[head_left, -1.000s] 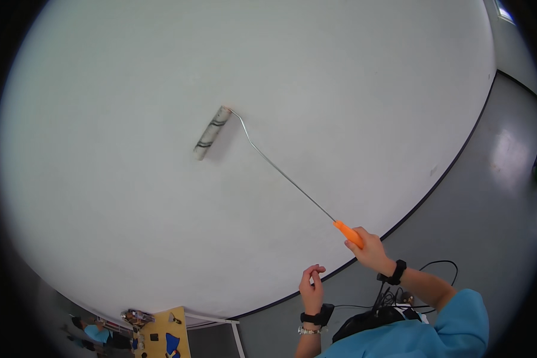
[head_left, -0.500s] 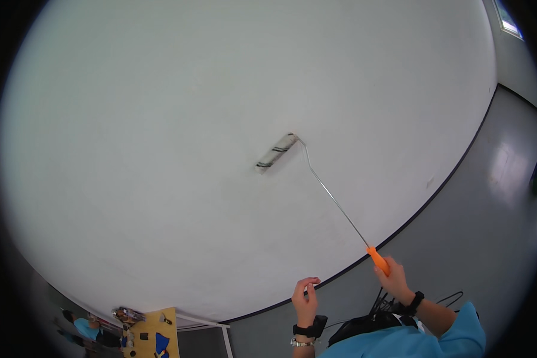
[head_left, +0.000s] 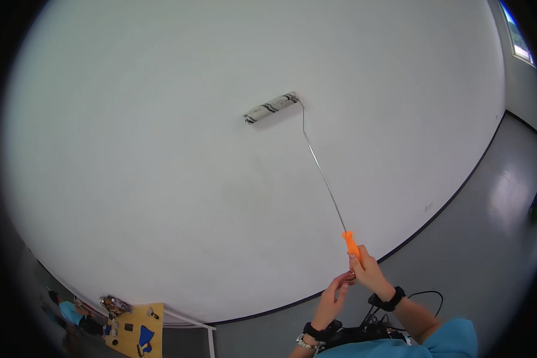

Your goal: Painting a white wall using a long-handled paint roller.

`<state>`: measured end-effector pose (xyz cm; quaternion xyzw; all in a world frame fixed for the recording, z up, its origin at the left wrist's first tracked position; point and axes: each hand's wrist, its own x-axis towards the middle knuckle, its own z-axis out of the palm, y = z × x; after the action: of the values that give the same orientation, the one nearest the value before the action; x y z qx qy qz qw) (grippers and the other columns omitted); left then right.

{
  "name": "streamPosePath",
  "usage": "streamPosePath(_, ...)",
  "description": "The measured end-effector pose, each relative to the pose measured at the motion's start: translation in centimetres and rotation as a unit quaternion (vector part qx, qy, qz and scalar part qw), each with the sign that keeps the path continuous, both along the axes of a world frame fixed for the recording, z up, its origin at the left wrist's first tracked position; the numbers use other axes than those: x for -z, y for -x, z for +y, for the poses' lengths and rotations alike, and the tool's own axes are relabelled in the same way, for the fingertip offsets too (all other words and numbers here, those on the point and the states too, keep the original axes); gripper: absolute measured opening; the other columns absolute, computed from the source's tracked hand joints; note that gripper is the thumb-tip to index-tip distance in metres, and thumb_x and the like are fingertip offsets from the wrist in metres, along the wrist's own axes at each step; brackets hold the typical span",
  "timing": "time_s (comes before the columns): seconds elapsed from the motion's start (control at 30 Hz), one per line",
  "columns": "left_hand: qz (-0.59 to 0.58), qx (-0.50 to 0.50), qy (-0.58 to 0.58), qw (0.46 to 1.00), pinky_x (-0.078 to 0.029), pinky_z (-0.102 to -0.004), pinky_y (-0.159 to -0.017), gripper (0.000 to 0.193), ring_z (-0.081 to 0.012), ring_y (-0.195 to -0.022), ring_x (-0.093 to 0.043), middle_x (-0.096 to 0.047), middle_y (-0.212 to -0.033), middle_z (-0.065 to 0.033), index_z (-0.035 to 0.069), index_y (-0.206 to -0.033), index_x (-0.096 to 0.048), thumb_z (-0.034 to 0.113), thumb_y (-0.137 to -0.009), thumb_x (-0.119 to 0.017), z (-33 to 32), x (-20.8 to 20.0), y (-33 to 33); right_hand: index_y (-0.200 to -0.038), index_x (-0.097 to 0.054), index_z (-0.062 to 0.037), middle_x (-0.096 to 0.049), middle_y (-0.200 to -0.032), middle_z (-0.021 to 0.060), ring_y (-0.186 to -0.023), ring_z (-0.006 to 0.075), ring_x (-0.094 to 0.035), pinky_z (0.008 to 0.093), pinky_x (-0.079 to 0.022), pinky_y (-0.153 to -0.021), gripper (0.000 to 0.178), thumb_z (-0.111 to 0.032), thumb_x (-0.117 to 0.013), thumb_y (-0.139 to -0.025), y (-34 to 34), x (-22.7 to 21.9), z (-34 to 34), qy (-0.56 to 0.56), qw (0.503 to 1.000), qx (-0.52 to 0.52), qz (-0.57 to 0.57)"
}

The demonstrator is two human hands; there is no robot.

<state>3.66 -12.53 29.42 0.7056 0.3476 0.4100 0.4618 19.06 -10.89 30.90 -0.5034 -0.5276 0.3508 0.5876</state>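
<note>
A paint roller [head_left: 272,107] with a white sleeve and dark stripes rests against the white wall [head_left: 161,197]. Its thin metal rod slants down to an orange handle [head_left: 348,240]. My right hand [head_left: 369,271] is closed round the lower part of that handle. Close beside it, my left hand [head_left: 333,301] has its fingers stretched toward the handle's bottom end. Those fingertips meet or nearly meet the right hand; whether they touch the handle I cannot tell. Dark bands circle both wrists, and a bracelet is on the left.
A yellow table [head_left: 138,319] with small tools and a blue cloth stands at the lower left, near a person in a blue shirt [head_left: 71,312]. Dark skirting edges the wall above a grey floor [head_left: 477,238]. Black cables [head_left: 379,316] lie by my waist. A window [head_left: 519,42] is at upper right.
The roller has moved up the wall and turned nearer to level. My right hand has shifted up and left with the handle. The left hand has come over beside it.
</note>
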Motion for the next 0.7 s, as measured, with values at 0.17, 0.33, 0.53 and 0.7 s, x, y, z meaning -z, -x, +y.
streamPosePath(0.17, -0.064, 0.014, 0.151, 0.986, -0.043, -0.0312, -0.097, 0.04, -0.0184, -0.114, -0.053, -0.049, -0.127, -0.013, 0.001, -0.136, -0.031, 0.014, -0.101, -0.045, 0.5, 1.3, -1.2, -0.107, -0.051, -0.0005, -0.058, -0.09, 0.0144, -0.08, 0.0206, -0.059, 0.0332, -0.048, -0.071, 0.027, -0.024, -0.041, -0.1, 1.6, -0.1, -0.1, 0.08, 0.993, -0.052, 0.068)
streamPosePath(0.33, -0.118, -0.013, 0.073, 0.99, -0.043, -0.0244, -0.084, 0.032, -0.0091, -0.095, -0.049, -0.051, -0.104, -0.0061, 0.003, -0.127, -0.039, 0.021, -0.102, -0.046, 0.4, 0.4, -5.4, -0.11, -0.058, 0.0028, -0.057, -0.106, 0.0142, -0.104, 0.0253, -0.05, 0.0364, -0.038, -0.095, 0.032, -0.018, -0.036, -0.1, -1.5, -1.7, -1.9, -0.027, 0.996, -0.077, -0.03)
streamPosePath(0.53, -0.302, 0.041, 0.083, 0.949, -0.041, -0.0242, -0.052, 0.031, -0.0116, -0.058, -0.05, -0.049, -0.083, -0.0057, 0.001, -0.128, -0.035, 0.018, -0.103, -0.04, 3.6, -7.1, -8.7, -0.125, -0.054, 0.0009, -0.056, -0.108, 0.011, -0.1, 0.0183, -0.056, 0.0301, -0.044, -0.09, 0.031, -0.011, -0.041, -0.1, -7.1, 0.0, -5.1, -0.071, 0.992, 0.069, -0.074)
streamPosePath(0.7, -0.252, -0.021, -0.003, 0.968, -0.031, -0.0219, -0.04, 0.036, -0.0087, -0.045, -0.041, -0.045, -0.07, -0.0024, 0.0, -0.122, -0.045, 0.03, -0.103, -0.039, 10.1, -17.3, -7.3, -0.127, -0.052, -0.0003, -0.058, -0.106, 0.0083, -0.096, 0.014, -0.057, 0.0285, -0.047, -0.083, 0.031, -0.011, -0.043, -0.1, -9.8, 3.7, -7.7, -0.021, 0.997, 0.073, -0.032)
